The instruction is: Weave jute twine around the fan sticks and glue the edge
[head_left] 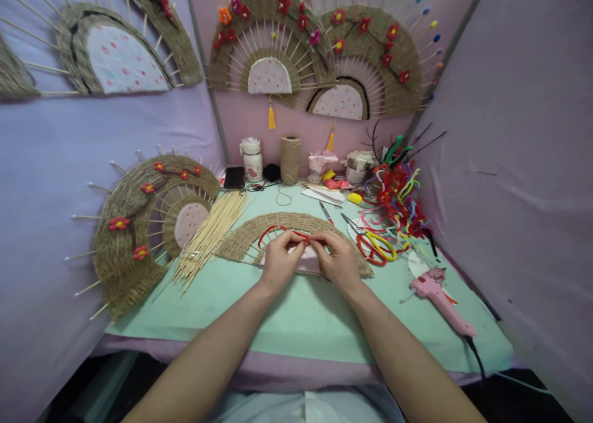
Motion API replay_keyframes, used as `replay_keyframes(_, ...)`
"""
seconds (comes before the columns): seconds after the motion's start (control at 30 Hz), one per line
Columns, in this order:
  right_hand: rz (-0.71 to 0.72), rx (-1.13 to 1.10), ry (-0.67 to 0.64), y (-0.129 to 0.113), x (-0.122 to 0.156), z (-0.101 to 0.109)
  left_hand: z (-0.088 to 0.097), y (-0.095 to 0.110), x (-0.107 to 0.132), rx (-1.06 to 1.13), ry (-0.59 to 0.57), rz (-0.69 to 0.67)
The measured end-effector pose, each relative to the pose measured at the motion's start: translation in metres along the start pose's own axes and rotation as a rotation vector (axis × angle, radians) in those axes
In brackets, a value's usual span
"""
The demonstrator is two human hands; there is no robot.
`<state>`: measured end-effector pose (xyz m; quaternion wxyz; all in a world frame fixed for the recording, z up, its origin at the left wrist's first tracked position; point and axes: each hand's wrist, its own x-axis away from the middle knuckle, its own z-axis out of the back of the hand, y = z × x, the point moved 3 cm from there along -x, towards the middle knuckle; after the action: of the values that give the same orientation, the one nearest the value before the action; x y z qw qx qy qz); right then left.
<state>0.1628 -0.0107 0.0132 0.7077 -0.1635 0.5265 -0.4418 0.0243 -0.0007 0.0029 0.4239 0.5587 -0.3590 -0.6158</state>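
Both hands meet over a half-round woven jute fan (pixel 241 241) lying flat on the green table mat (pixel 306 315). My left hand (pixel 278 262) pinches a red pipe cleaner (pixel 266 233) that curves over the fan's inner arc. My right hand (pixel 337 261) pinches the same red pipe cleaner at its other end, fingertips almost touching those of the left hand. The fan's pale centre is mostly hidden under my fingers.
A bundle of bamboo sticks (pixel 210 238) lies left of the fan beside a finished flower fan (pixel 139 225). Scissors (pixel 373 244), a heap of coloured pipe cleaners (pixel 398 197) and a pink glue gun (pixel 440 299) sit to the right. A twine spool (pixel 290 159) and jars stand at the back.
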Motion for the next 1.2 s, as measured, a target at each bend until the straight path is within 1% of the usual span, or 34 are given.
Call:
replay_keyframes(0.2,-0.101,0.056,-0.038,0.003,0.001,-0.002,-0.001,0.004,0.002,-0.263,0.011,-0.098)
replay_keyframes(0.3,-0.181,0.049,-0.078,0.005,0.001,-0.003,-0.002,0.005,0.003,-0.314,0.001,-0.12)
replay_keyframes(0.4,-0.234,0.013,-0.11,0.006,0.001,-0.004,-0.003,0.004,0.002,-0.315,-0.007,-0.115)
replay_keyframes(0.5,-0.221,-0.007,-0.109,0.009,0.0,-0.005,-0.002,0.003,0.001,-0.283,-0.023,-0.088)
replay_keyframes(0.7,-0.132,0.078,-0.126,0.011,-0.002,-0.004,0.0,0.0,-0.001,-0.187,-0.058,-0.014)
replay_keyframes(0.83,-0.153,0.079,-0.13,0.01,-0.002,-0.003,0.0,0.003,-0.002,-0.198,-0.076,-0.019)
replay_keyframes(0.9,-0.204,0.046,-0.138,0.012,-0.002,-0.004,0.0,0.006,-0.002,-0.251,-0.084,-0.05)
replay_keyframes(0.97,-0.295,-0.035,-0.164,0.015,-0.001,-0.005,-0.001,0.007,0.0,-0.321,-0.094,-0.095)
replay_keyframes(1.03,-0.431,-0.164,-0.204,0.02,0.001,-0.007,-0.002,0.007,0.002,-0.386,-0.113,-0.149)
replay_keyframes(1.13,-0.655,-0.411,-0.28,0.026,0.004,-0.01,-0.005,0.004,0.005,-0.433,-0.174,-0.23)
replay_keyframes(1.2,-0.741,-0.52,-0.334,0.028,0.006,-0.012,-0.006,0.002,0.005,-0.411,-0.181,-0.231)
